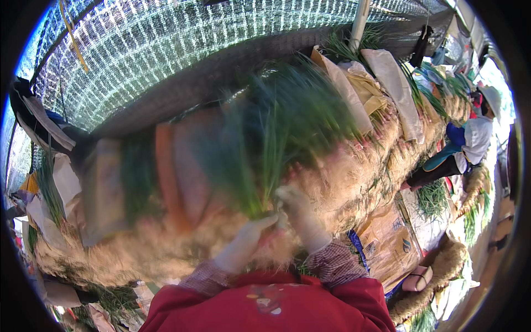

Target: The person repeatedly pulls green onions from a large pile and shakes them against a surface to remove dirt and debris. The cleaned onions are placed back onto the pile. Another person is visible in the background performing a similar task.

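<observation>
A bunch of green onions with reddish bulb ends and pale roots is between my two gloved hands, close to my chest. Around its lower stalks on the left side is my left hand, thumb pointing inward. My right hand touches the bunch from the other side, its fingers blurred. Beyond them lies a long heap of more green onions, their leaves pointing away and their pale, hairy roots facing me. Motion blur hides the fine detail of my fingers.
Paper and sack sheets lie over parts of the heap. Shade netting rises behind it, with a pole. Another person in a hat is at the right. A brown printed sack and a pinkish block lie at the lower right.
</observation>
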### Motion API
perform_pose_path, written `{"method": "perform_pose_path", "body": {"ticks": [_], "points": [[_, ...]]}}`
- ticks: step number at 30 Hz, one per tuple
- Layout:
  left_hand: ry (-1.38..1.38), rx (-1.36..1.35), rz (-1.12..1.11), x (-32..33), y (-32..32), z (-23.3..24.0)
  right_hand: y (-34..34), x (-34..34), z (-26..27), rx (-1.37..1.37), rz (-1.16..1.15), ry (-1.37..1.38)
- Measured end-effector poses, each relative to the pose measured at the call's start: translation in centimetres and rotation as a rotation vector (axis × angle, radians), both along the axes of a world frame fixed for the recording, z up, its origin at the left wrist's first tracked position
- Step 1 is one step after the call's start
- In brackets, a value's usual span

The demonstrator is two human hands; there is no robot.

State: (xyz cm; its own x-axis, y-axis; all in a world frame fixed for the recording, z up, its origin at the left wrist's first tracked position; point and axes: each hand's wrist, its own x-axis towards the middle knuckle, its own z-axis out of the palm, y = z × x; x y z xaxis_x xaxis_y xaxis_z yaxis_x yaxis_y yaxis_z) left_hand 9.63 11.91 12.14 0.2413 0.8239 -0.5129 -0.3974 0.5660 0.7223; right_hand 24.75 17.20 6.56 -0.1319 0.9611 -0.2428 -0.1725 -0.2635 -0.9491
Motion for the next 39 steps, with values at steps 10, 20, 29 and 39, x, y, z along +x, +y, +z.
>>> {"method": "perform_pose_path", "body": {"ticks": [10, 20, 29, 39], "points": [[0.019, -0.086, -0.068, -1.2, 0.3, -3.4, 0.1, 2.4, 1.9, 0.090, 0.292, -0.641], [0.157, 0.000, -0.054, -0.2, 0.7, -6.3, 1.9, 0.9, 1.5, 0.016, 0.588, -0.935], [0.114, -0.029, -0.037, -1.4, 0.8, -4.6, -1.3, 2.5, -3.1, 0.148, 0.406, -1.209], [-0.096, -0.020, -0.016, -3.9, 1.5, -5.5, -8.3, 6.0, 1.4, 0.222, 0.374, -0.685]]}}
